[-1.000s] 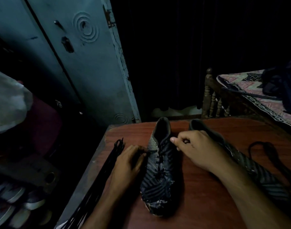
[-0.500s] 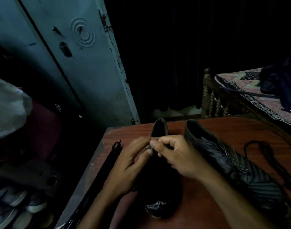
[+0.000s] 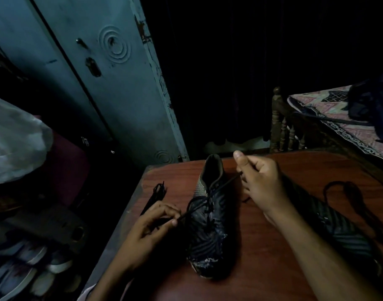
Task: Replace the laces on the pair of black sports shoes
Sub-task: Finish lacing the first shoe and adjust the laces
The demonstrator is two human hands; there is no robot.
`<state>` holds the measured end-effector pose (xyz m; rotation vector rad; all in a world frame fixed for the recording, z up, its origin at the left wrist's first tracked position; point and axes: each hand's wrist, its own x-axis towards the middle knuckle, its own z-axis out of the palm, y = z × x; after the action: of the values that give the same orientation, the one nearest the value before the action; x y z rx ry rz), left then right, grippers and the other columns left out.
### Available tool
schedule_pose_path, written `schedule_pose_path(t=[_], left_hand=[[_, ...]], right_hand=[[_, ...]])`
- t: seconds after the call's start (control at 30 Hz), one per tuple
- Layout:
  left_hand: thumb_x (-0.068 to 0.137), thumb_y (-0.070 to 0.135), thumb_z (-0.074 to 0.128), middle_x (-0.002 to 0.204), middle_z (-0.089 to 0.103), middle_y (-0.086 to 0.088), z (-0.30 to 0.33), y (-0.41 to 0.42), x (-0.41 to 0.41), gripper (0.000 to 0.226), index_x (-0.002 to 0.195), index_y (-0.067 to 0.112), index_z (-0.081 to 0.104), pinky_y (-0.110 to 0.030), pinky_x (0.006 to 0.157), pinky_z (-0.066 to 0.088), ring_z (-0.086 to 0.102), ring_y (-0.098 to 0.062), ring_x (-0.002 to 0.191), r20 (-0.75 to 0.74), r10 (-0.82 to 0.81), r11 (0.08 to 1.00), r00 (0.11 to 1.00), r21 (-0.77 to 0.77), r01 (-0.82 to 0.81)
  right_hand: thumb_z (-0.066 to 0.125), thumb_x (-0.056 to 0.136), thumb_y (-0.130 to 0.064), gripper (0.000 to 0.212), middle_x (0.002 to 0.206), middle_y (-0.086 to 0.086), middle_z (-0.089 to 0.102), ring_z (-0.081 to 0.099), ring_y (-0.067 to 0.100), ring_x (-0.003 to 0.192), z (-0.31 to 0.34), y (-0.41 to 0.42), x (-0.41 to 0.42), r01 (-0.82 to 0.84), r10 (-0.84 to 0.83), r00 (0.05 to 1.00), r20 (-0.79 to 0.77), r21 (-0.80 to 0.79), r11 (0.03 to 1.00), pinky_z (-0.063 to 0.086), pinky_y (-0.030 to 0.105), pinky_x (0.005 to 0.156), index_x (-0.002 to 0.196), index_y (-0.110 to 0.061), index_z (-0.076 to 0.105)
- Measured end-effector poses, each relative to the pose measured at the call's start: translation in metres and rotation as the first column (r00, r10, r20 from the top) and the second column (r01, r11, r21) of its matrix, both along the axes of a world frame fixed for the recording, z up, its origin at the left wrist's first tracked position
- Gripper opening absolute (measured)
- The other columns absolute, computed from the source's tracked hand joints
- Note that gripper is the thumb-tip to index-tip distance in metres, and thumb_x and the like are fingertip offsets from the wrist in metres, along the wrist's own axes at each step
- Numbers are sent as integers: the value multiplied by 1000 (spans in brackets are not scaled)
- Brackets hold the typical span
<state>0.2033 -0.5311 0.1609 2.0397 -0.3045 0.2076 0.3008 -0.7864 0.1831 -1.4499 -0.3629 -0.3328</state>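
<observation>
A black patterned sports shoe [image 3: 208, 231] lies on the red-brown table [image 3: 262, 268], heel away from me. Its black lace [image 3: 210, 195] is stretched taut across the top eyelets. My left hand [image 3: 151, 227] pinches one end of the lace at the shoe's left side. My right hand [image 3: 262, 181] pinches the other end up and to the right of the shoe. The second black shoe [image 3: 338, 231] lies to the right, partly hidden behind my right forearm.
A bundle of black laces [image 3: 155, 194] lies along the table's left edge. A loose black lace [image 3: 349, 203] is coiled at the far right. A blue metal cupboard [image 3: 103, 83] stands at back left, a bed [image 3: 338, 118] at back right, shoes [image 3: 29, 268] on the floor at left.
Both hands were together at the shoe's top eyelets. They have now drawn apart, left hand down-left and right hand up-right, pulling the lace taut.
</observation>
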Motion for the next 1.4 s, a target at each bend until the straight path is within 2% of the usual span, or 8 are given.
schedule_pose_path(t=[0.2, 0.4, 0.6, 0.87, 1.0, 1.17, 1.33, 1.4], left_hand=[[98, 41, 64, 131, 68, 15, 27, -39, -5, 33, 128, 30, 69, -17, 103, 45, 59, -2, 128, 15, -72, 996, 997, 57, 71], [96, 15, 67, 73, 70, -3, 30, -70, 4, 18, 81, 14, 76, -22, 67, 48, 63, -9, 72, 16, -29, 987, 999, -159, 31], [89, 31, 75, 78, 71, -12, 13, -20, -9, 25, 78, 8, 76, -34, 72, 51, 67, -26, 76, 101, 118, 987, 988, -123, -106], [89, 21, 74, 82, 73, -10, 7, 8, -29, 13, 87, 10, 81, -33, 71, 53, 72, -25, 80, 77, 97, 995, 992, 0, -97], [84, 19, 71, 81, 74, -16, 15, 1, -23, 11, 81, 12, 79, -25, 71, 55, 71, -17, 78, 103, 185, 973, 977, -160, -167], [81, 43, 80, 87, 72, -14, 16, 8, -10, 33, 84, 10, 77, -32, 79, 58, 69, -21, 84, -21, 195, 816, 981, -551, -174], [64, 53, 92, 80, 68, -9, 9, 13, -10, 52, 81, 7, 73, -23, 68, 55, 65, -15, 75, -38, 202, 784, 979, -592, -185], [85, 36, 81, 73, 64, -5, 7, 18, -15, 34, 79, 4, 69, -19, 64, 50, 60, -12, 69, 11, 212, 782, 977, -602, -163]], right_hand=[[54, 93, -63, 65, 54, -4, 32, 35, 7, 50, -7, 27, -25, -120, 162, 981, 107, -326, 938, 29, 41, 48, 60, -9, 39], [55, 94, -60, 63, 52, 9, 38, 38, 6, 49, -8, 23, -25, -56, 119, 985, 129, -408, 911, 34, 41, 50, 59, -10, 40], [55, 98, -48, 54, 55, -12, 21, 25, 3, 49, -9, 9, -7, -11, 42, 995, 91, -318, 948, 18, 30, 50, 59, -25, 25], [54, 92, -66, 67, 55, 4, 30, 33, 16, 48, -16, 11, -6, -97, 109, 994, 19, -323, 941, 27, 37, 52, 62, -9, 35], [58, 89, -59, 47, 62, 1, 61, 61, 17, 61, -6, 5, -8, -132, 132, 991, -19, -285, 949, 52, 43, 65, 67, -17, 55], [68, 90, -38, 26, 78, 1, 73, 65, 8, 76, 2, -9, -5, -402, 390, 914, -109, -361, 841, 51, 26, 76, 81, -14, 69], [70, 93, -17, 3, 81, 2, 75, 68, 11, 75, 3, -18, -4, -471, 426, 882, -201, -412, 780, 54, 23, 72, 93, -18, 74], [68, 95, -16, 8, 81, -1, 74, 68, 13, 75, 1, -21, 0, -431, 381, 902, -202, -421, 798, 55, 23, 71, 97, -20, 75]])
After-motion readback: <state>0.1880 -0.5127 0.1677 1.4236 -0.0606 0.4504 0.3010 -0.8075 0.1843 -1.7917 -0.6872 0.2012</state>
